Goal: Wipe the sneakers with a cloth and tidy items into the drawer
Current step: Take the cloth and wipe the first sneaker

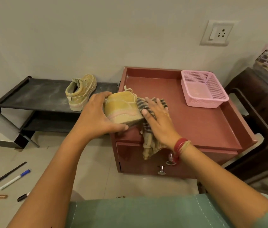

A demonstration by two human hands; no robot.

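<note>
Left hand (97,116) grips a yellow sneaker (121,109) at the front left corner of the red worktop (195,122), fingers and thumb curled round it. Right hand (158,117) lies flat, fingers straight, pressing a striped cloth (149,142) against the sneaker's end; whether heel or toe is hard to tell. Cloth hangs over the closed drawer (130,155). A second sneaker (80,92) stands on the black shoe rack (36,94); pens (14,179) lie on the floor.
</note>
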